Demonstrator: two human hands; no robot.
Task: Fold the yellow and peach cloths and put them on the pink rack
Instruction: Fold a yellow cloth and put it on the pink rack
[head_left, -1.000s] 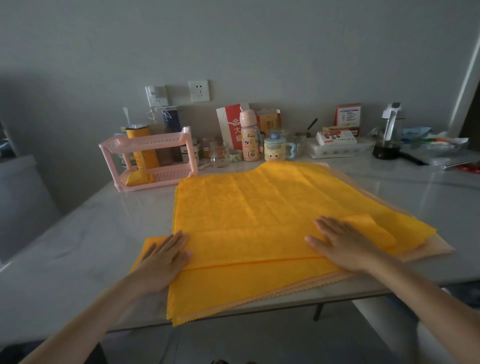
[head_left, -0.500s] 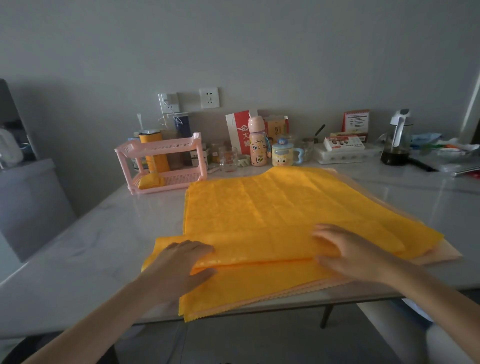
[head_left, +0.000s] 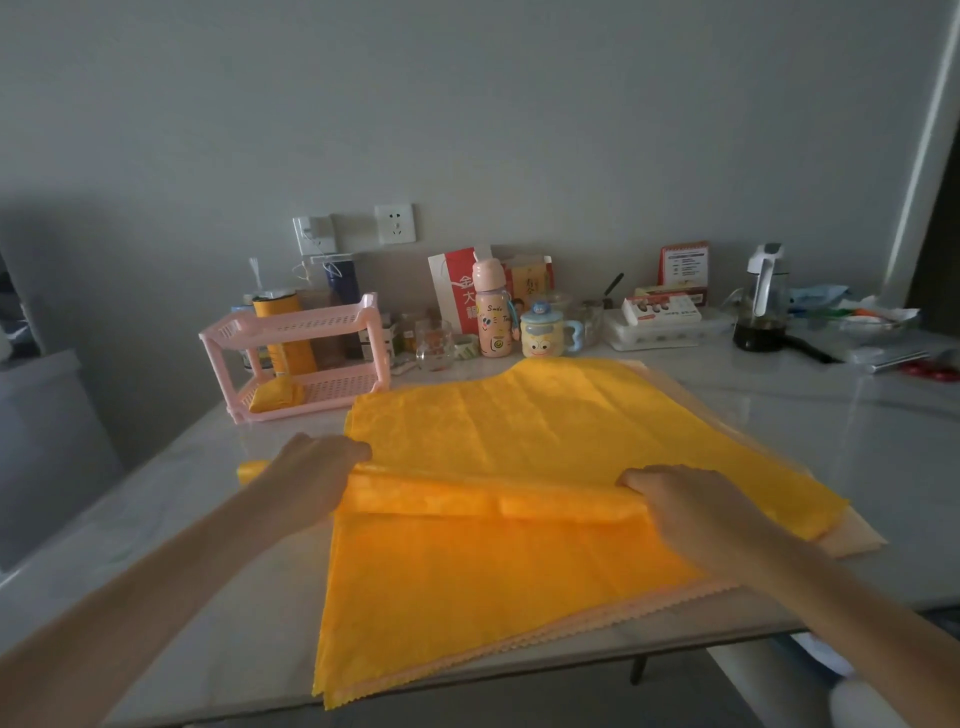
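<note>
Gripping a raised fold of the yellow cloth (head_left: 545, 431) with both hands. My left hand (head_left: 311, 478) curls its fingers over the fold's left end; my right hand (head_left: 680, 509) is clamped on the right end, fingertips tucked out of sight under the fabric. The fold runs straight between the two hands and sits a little above the layer below. A short yellow tip sticks out just left of my left hand.

The yellow cloth lies spread on the marble-look table (head_left: 182, 519), its near edge hanging just over the table's front. The peach cloth (head_left: 852, 543) lies under it, showing only as a zigzag strip along the near edge and a corner at the right.

The pink rack (head_left: 291, 332), two shelves, stands on the table beyond my left hand, apart from the spread cloths. A small folded yellow cloth (head_left: 275, 397) rests on its lower shelf. A yellow canister (head_left: 285, 332) stands behind the rack.

Along the wall: a pink bottle (head_left: 491, 317), a cartoon-face mug (head_left: 540, 335) beside it, and a glass pot (head_left: 761, 306) with dark liquid far right.
</note>
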